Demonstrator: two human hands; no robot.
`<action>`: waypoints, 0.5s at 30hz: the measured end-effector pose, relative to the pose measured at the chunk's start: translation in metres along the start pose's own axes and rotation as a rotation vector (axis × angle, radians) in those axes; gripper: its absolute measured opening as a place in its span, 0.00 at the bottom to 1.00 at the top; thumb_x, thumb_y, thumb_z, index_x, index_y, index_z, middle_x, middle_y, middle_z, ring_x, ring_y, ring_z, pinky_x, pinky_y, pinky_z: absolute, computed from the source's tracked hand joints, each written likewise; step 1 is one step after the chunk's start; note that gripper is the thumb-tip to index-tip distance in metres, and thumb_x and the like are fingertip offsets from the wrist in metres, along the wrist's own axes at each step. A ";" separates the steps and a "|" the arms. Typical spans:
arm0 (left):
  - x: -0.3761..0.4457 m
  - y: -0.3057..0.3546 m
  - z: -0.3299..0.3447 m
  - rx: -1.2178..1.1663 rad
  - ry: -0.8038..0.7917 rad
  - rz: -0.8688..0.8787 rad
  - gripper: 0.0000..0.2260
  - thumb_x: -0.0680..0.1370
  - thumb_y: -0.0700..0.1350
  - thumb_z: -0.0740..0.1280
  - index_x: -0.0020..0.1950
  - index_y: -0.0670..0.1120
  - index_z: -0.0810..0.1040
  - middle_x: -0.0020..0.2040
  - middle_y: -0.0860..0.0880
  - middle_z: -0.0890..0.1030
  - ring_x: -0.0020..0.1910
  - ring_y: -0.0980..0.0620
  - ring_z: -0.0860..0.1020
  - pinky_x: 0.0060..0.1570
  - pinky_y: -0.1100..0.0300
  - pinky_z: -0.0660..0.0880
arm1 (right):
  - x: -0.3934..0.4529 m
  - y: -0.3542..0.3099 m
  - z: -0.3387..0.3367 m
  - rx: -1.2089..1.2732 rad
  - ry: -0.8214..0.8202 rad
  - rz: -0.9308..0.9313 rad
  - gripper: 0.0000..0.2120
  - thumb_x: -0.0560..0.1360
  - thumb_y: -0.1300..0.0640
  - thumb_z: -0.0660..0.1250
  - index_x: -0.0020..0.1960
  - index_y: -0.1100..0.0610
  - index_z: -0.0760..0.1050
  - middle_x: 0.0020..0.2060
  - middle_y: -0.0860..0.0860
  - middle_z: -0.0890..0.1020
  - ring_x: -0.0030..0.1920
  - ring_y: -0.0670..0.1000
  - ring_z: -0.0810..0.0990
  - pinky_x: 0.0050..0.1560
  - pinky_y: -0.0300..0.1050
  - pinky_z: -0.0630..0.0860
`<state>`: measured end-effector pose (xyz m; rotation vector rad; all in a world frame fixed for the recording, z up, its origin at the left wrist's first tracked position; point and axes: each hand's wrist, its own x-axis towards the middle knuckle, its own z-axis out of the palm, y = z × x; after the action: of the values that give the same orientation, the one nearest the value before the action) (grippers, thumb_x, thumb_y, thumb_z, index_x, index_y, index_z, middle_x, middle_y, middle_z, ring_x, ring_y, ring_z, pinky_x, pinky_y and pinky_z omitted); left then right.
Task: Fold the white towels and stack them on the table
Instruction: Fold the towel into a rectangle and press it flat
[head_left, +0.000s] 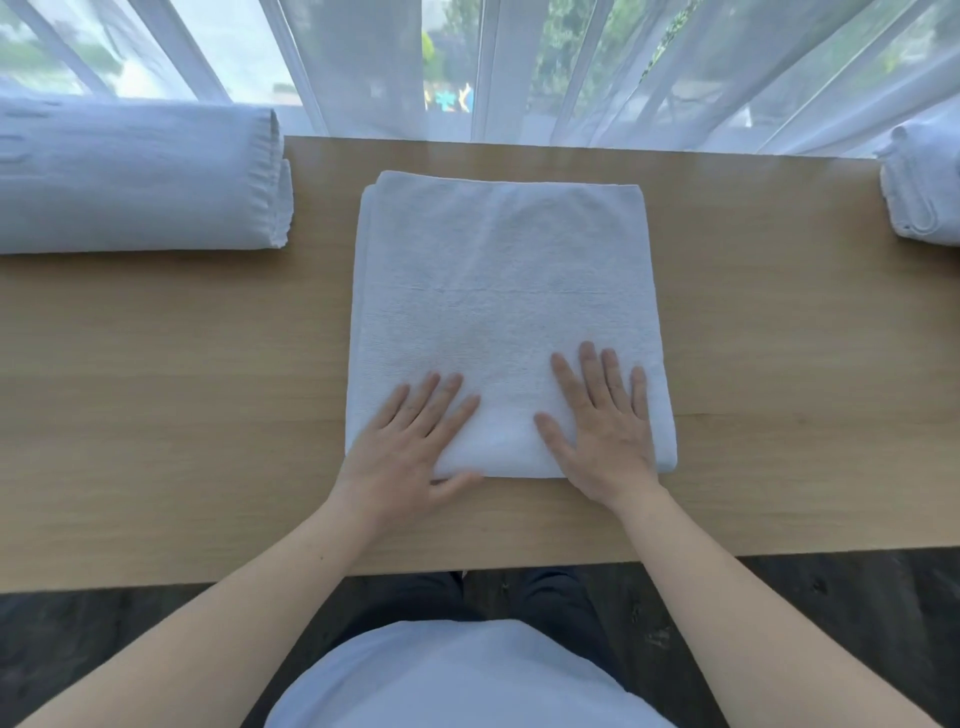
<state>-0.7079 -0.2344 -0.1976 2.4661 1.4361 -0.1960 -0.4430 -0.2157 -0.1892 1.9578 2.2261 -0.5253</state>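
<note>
A white towel lies flat in the middle of the wooden desk, already folded into a thick, roughly square pad with several layers showing along its left edge. Its near edge sits a little back from the desk's front edge. The left hand and the right hand both rest palm-down on the near part of the towel, fingers spread and gripping nothing; they appear to be pressing the cloth flat. The left thumb lies along the near edge, on the desk or just under the fold, which cannot be told.

Judged from this, the towel in hand is nearly finished: it may need one more fold or only a final smoothing before it goes on a stack. To the left, well apart from it, sits a larger bundle of white towels, folded or rolled, reaching out past the picture's edge. At the far right edge another white bundle is partly in view. Which of the two is the finished stack and which holds towels yet to fold cannot be told, so how much work is left is unclear.

Behind the desk hang sheer white curtains over a window. The desk surface between the towel and either bundle is bare wood, so nothing seems to block a move to either side.
</note>
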 end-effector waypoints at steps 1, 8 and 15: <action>-0.008 -0.004 0.003 0.021 0.007 0.017 0.35 0.81 0.66 0.52 0.83 0.52 0.47 0.83 0.48 0.47 0.82 0.47 0.46 0.79 0.47 0.46 | -0.005 0.000 0.000 -0.026 -0.024 -0.056 0.37 0.78 0.29 0.43 0.81 0.41 0.35 0.80 0.47 0.34 0.79 0.52 0.30 0.77 0.63 0.32; -0.004 -0.004 -0.001 0.099 0.140 0.088 0.35 0.72 0.53 0.76 0.74 0.41 0.71 0.73 0.39 0.72 0.71 0.37 0.72 0.69 0.40 0.70 | -0.015 0.007 0.003 -0.194 -0.058 -0.221 0.50 0.71 0.28 0.61 0.82 0.44 0.39 0.82 0.50 0.42 0.81 0.60 0.40 0.75 0.73 0.41; 0.015 -0.003 -0.030 0.076 0.106 0.116 0.35 0.55 0.42 0.84 0.59 0.44 0.74 0.52 0.47 0.82 0.42 0.47 0.83 0.35 0.56 0.80 | -0.016 -0.012 0.001 -0.221 -0.060 -0.098 0.52 0.67 0.50 0.79 0.81 0.49 0.50 0.80 0.54 0.59 0.78 0.63 0.61 0.72 0.71 0.61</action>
<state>-0.7036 -0.2114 -0.1738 2.6486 1.3441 -0.0983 -0.4525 -0.2323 -0.1832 1.7108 2.2443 -0.3279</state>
